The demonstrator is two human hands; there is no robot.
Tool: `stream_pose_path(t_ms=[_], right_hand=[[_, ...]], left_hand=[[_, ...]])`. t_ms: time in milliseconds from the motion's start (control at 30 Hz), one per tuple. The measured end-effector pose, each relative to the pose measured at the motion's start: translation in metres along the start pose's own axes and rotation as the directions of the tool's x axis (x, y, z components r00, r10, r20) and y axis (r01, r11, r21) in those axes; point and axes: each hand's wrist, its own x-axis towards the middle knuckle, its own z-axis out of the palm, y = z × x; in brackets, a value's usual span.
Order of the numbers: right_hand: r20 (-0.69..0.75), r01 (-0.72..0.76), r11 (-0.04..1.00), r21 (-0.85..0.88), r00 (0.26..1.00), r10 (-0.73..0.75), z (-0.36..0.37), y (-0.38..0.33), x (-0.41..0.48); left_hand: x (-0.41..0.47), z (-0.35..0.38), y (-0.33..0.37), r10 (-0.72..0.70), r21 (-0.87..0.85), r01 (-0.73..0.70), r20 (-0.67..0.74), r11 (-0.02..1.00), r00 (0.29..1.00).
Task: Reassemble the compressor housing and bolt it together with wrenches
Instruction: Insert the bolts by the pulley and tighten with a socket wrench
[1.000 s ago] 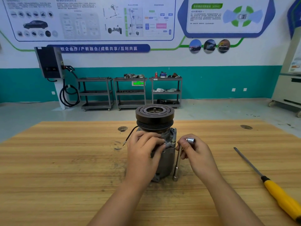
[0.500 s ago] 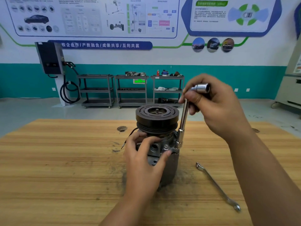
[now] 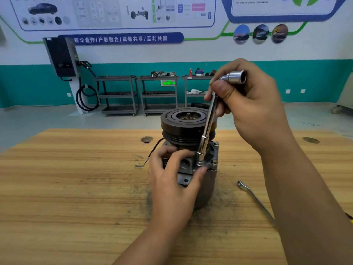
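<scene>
The grey compressor stands upright on the wooden table, its black grooved pulley on top. My left hand grips the housing from the front, thumb at the bolted flange. My right hand is raised above and to the right of the pulley and grips the top of a chrome L-shaped socket wrench. The wrench's lower socket sits on a bolt at the front of the flange. A thin black wire hangs off the compressor's left side.
A flat open-end spanner lies on the table to the right of the compressor, partly under my right forearm. Two round holes are in the tabletop further back. Grey shelving carts and a wall charger stand far behind.
One second ago the wrench stood beside the compressor with my right hand low. The right hand has since lifted it and set its socket on the flange bolt. My left hand has stayed on the housing.
</scene>
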Motion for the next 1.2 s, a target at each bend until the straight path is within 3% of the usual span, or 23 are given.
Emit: stream_pose_path(t_ms=[233,700,833,1200], right_hand=[[0.047,0.022,0.999,0.03,0.999,-0.023,0.004,-0.003,-0.002],[0.272,-0.185,0.983,0.01,0.946,0.175,-0.007,0.004,-0.003],[0.267,-0.182,0.982,0.04,0.949,0.165,-0.009,0.004,-0.003],[0.2,-0.173,0.984,0.031,0.966,0.163,0.001,0.005,-0.005]], left_hand=[[0.0,0.001,0.0,0.002,-0.008,-0.002,0.005,1.0,1.0],[-0.001,-0.001,-0.003,0.01,-0.026,-0.009,0.029,1.0,1.0],[-0.002,-0.004,-0.002,-0.006,-0.101,0.009,0.027,0.995,1.0],[0.006,-0.005,0.007,-0.051,-0.074,0.052,0.015,0.996,0.999]])
